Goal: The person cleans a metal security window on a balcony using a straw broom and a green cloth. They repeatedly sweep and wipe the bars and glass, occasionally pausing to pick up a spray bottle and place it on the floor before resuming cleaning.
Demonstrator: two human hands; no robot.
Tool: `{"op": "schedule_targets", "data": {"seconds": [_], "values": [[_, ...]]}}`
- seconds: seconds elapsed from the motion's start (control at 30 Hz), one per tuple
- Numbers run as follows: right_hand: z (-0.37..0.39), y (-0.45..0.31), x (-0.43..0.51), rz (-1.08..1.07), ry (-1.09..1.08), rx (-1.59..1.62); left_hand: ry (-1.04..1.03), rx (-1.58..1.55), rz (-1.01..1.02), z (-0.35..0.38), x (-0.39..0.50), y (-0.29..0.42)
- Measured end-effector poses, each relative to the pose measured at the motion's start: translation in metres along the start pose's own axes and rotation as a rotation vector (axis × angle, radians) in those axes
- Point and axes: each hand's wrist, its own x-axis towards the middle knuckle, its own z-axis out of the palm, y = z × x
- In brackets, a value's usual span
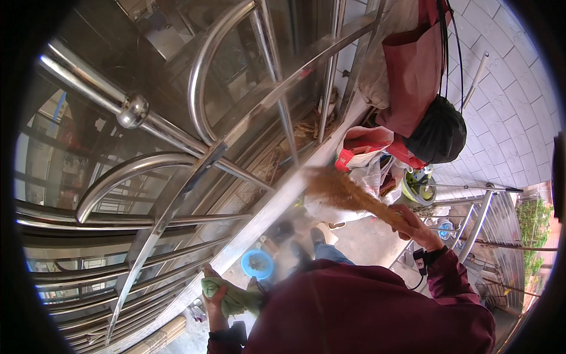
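A straw whisk broom (340, 192) is gripped at its handle by my right hand (413, 228). Its bristles look blurred and reach towards the pale window ledge (289, 177); whether they touch it I cannot tell. Bunched in my left hand (215, 305) is a green cloth (227, 294), held low beside the ledge. Stainless steel window bars (166, 132) cross the left half of the view, with glass panes behind them. Dry straw-like debris (309, 128) lies behind the bars near the ledge.
A blue basin (257, 264) stands on the floor near my feet. Red bags (411, 75) and a black drawstring bag (437, 130) hang along the white tiled wall (508, 119). A green tub (418, 188) sits below them. Metal railing (475, 225) runs at right.
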Motion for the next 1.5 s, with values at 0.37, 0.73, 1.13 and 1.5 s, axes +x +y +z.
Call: {"op": "schedule_targets", "data": {"seconds": [0.37, 0.73, 1.13, 1.5], "values": [[0.083, -0.042, 0.060, -0.759, 0.406, -0.769, 0.041, -0.099, -0.011, -0.032, -0.001, -0.043], [0.144, -0.047, 0.199, -0.516, 0.696, -0.842, 0.183, -0.166, 0.124, -0.079, -0.027, -0.069], [0.145, -0.082, 0.285, -1.071, 0.644, -1.225, 0.191, -0.195, 0.014, -0.090, -0.057, -0.041], [0.137, -0.097, 0.234, -0.687, 0.748, -1.180, 0.114, -0.261, 0.015, -0.096, -0.023, -0.057]]}}
